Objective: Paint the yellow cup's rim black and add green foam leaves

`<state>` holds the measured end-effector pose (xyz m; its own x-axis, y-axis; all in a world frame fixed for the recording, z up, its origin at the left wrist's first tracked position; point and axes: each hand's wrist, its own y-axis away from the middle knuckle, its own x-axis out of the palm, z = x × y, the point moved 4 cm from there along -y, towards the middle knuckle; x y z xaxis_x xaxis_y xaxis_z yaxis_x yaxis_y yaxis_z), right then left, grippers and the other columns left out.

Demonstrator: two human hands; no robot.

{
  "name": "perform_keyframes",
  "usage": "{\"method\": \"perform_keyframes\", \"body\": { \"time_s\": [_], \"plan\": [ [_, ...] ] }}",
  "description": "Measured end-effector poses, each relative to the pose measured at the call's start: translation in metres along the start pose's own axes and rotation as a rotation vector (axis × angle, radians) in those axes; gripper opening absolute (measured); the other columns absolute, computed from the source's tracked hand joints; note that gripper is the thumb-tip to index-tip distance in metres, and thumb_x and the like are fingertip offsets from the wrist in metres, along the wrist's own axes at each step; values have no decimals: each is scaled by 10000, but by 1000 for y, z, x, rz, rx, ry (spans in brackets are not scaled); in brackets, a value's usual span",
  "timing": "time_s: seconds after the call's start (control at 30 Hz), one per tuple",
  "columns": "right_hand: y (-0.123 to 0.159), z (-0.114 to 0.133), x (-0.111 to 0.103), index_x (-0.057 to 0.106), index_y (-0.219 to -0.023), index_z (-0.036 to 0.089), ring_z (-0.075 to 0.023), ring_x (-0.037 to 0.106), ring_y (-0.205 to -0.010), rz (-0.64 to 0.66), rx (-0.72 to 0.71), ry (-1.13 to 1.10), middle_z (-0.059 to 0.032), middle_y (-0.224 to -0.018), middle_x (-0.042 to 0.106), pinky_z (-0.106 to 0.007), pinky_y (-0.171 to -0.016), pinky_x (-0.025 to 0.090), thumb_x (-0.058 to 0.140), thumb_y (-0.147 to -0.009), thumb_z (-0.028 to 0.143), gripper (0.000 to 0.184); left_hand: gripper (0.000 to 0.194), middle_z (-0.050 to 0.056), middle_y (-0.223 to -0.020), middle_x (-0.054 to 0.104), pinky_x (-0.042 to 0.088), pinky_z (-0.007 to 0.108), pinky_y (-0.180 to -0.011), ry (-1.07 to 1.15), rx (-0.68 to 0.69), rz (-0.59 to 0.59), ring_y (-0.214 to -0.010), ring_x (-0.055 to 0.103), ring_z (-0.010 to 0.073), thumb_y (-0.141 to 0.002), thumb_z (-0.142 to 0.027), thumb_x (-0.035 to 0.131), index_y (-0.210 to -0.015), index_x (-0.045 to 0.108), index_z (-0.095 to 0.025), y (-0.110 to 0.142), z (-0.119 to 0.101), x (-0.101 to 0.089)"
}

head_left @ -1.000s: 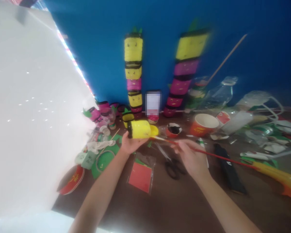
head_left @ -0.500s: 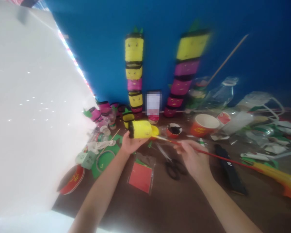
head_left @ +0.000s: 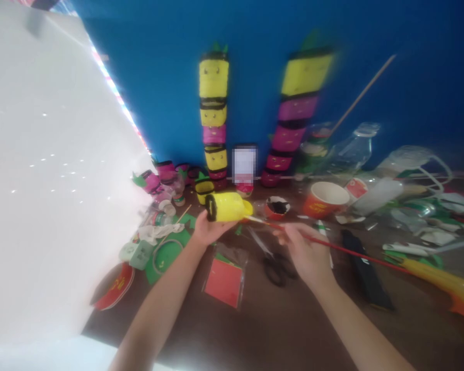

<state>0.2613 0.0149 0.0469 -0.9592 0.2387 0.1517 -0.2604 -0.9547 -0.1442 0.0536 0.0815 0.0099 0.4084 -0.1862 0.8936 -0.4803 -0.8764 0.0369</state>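
Observation:
My left hand (head_left: 208, 231) is closed around a yellow painted cup with a black rim (head_left: 228, 206), held on its side above the brown table. My right hand (head_left: 305, 252) pinches a long red-handled paintbrush (head_left: 344, 250). The brush tip touches the cup's right end. Black scissors (head_left: 276, 268) lie just below my right hand, and a clear packet of red paper (head_left: 225, 281) lies between my forearms.
Two tall stacks of yellow and pink cups (head_left: 213, 116) (head_left: 294, 118) lean on the blue wall. An orange paper cup (head_left: 325, 199), a small black-paint cup (head_left: 277, 207), plastic bottles (head_left: 351, 149), green scraps (head_left: 166, 255) and a red bowl (head_left: 114, 286) crowd the table. A white panel (head_left: 50, 180) fills the left.
The yellow cup has turned a little in my left hand and shifted slightly right. My right hand and the brush have barely moved.

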Motion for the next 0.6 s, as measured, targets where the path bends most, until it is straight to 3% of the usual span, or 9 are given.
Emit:
{"method": "perform_keyframes", "body": {
  "time_s": [0.2,0.33,0.47,0.6],
  "plan": [
    [2,-3,4,681,-661,247,-141,547,-512,40,28,-61,-16,-612,662,-288,-488,452,671,-721,376,142,624,118,-1303,510,231,489,-1076,13,0,-47,-1300,335,311,-743,-422,492,-1305,428,-158,-1,0,-1],
    [2,0,4,687,-656,232,-128,539,-514,8,13,-39,-11,-609,654,-283,-508,449,671,-727,365,152,625,124,-1297,514,244,478,-1073,-3,2,2,-1290,352,313,-739,-431,501,-1294,441,-150,0,0,-1],
    [-3,3,-2,687,-622,248,-132,537,-508,-49,16,-187,-11,-581,653,-271,-476,431,732,-659,359,125,657,139,-1279,527,259,460,-1069,-28,-4,26,-1278,368,317,-701,-447,540,-1272,459,-130,-1,0,-1],
    [-3,1,2,690,-603,252,-130,536,-483,11,61,-261,-10,-565,658,-256,-436,411,756,-619,371,137,666,142,-1266,538,253,471,-1067,-49,-3,27,-1281,359,324,-673,-433,580,-1254,473,-123,-1,0,-2]
  ]
}}
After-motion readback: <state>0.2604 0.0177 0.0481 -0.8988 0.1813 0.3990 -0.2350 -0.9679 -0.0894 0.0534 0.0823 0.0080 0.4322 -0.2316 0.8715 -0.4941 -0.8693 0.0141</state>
